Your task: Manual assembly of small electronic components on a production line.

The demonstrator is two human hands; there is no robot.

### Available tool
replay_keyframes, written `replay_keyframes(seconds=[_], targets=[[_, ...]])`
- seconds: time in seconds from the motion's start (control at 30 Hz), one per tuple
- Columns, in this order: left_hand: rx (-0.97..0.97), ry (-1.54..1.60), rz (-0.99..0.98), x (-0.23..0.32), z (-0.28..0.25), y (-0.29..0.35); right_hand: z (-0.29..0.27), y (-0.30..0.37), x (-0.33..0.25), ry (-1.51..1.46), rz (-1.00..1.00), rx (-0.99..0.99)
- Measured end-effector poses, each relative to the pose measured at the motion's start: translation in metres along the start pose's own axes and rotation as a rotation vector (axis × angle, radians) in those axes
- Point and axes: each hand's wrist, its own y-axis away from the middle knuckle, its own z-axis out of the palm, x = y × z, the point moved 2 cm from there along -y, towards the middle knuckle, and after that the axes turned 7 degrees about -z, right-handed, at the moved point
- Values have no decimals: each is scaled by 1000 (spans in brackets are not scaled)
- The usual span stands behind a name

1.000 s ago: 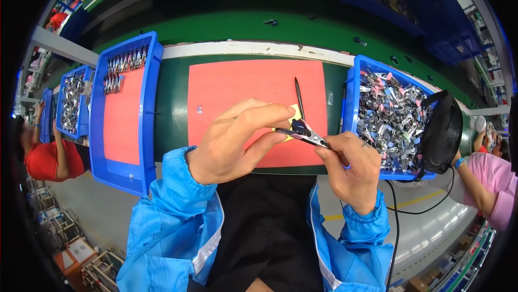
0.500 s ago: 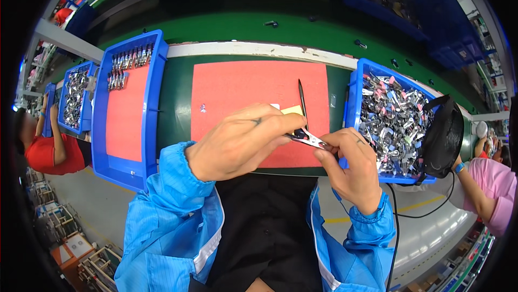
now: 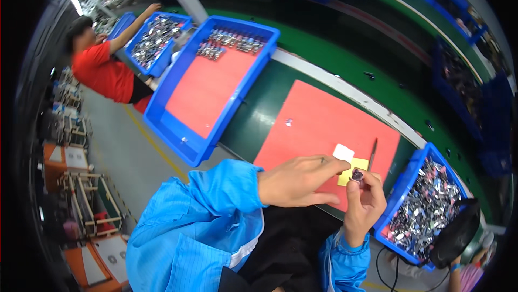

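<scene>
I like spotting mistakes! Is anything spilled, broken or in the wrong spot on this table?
Nothing looks spilled or broken. One tiny metal bit lies alone on the red mat, away from the full bin. The right hand pinches a small part; the left hand touches it.

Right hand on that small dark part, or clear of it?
Touching. The head view shows the right hand pinching the small dark part between its fingertips, with no gap visible; the left hand is alongside.

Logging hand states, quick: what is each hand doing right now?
Left hand: fingers curled, fingertips at the small metal part.
Right hand: pinching that part.
</scene>
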Motion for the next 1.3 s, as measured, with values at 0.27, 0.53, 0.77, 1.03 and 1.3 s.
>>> replay_keyframes(seconds=[0.27,0.53,0.77,1.03,1.3], targets=[[211,-492,-238,-23,-58,36,56,-2,0,-305,186,-128],[523,-947,-602,-160,-233,18,38,7,18,-216,304,-142],[461,-962,-919,-241,-254,4,26,16,25,-106,301,-194],[438,-1008,-626,-190,-243,-38,14,20,32,-120,337,-216],[42,-877,-31,-167,-46,-209,-2,38,24,-124,335,-137]])
